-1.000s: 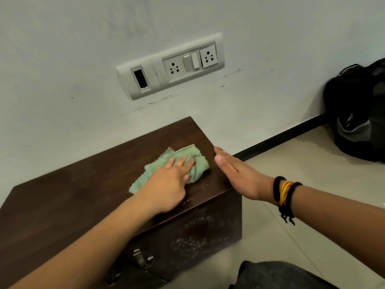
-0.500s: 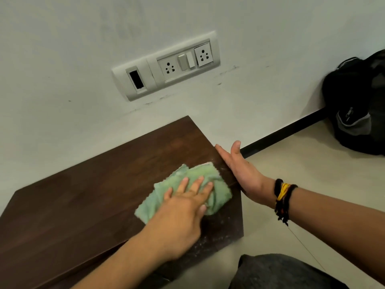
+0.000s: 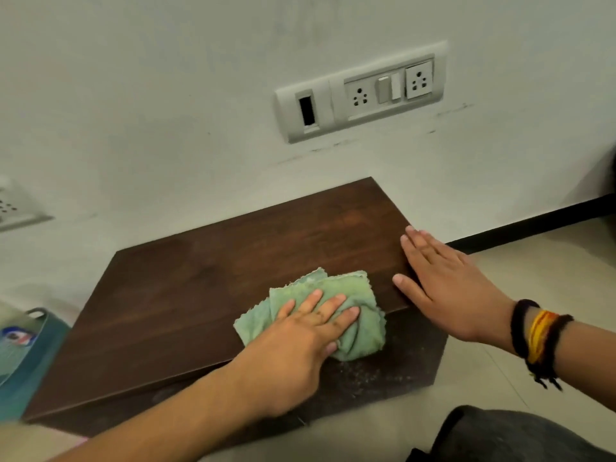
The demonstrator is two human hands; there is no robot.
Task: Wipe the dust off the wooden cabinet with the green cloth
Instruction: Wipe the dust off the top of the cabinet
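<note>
A low dark wooden cabinet (image 3: 206, 281) stands against the white wall. A crumpled green cloth (image 3: 353, 295) lies at the front right of its top, hanging a little over the front edge. My left hand (image 3: 293, 341) presses flat on the cloth with fingers straight and spread. My right hand (image 3: 443, 285) rests flat on the cabinet's right edge, fingers straight, with black and yellow bands on its wrist. Pale dust specks show on the cabinet's front face (image 3: 383, 371) below the cloth.
A grey socket and switch panel (image 3: 360, 95) sits on the wall above the cabinet. A teal basket (image 3: 30, 348) stands on the floor at the left. A black skirting strip (image 3: 533, 225) runs along the wall at the right. My dark-clothed knee (image 3: 500, 435) is at the bottom right.
My left hand has drawn the cloth toward the front edge of the cabinet top. My right hand turned from edge-on to flat on the right edge. The camera view swung left.
</note>
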